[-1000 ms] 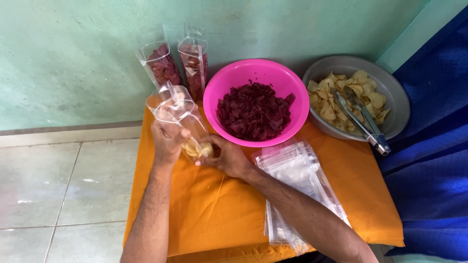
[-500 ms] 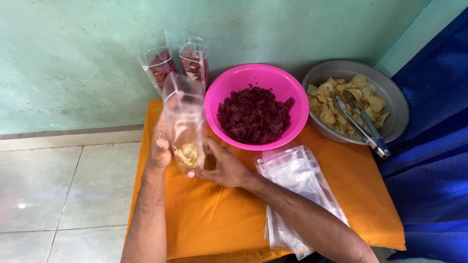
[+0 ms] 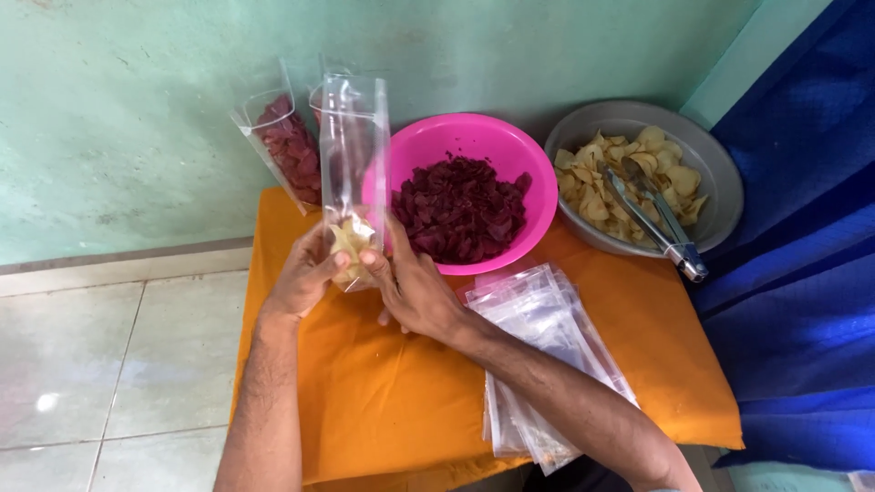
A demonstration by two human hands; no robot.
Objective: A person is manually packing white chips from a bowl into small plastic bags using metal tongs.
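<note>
My left hand [image 3: 303,275] and my right hand [image 3: 415,287] both grip the bottom of a tall clear plastic bag [image 3: 354,155], held upright over the orange cloth [image 3: 383,392]. A few pale yellow chips [image 3: 350,244] lie at the bag's bottom; the rest of it is empty. Just behind the bag stands a pink bowl [image 3: 510,150] of dark red chips [image 3: 460,210].
Two filled bags of red chips [image 3: 290,150] lean against the green wall. A grey metal bowl [image 3: 711,173] of yellow chips holds metal tongs [image 3: 658,223]. A stack of empty clear bags [image 3: 538,355] lies by my right forearm. Blue fabric [image 3: 802,273] hangs at right; tiled floor [image 3: 109,364] at left.
The bag was tilted and crumpled near my hands; now it stands straight and tall, with both hands pinching its bottom.
</note>
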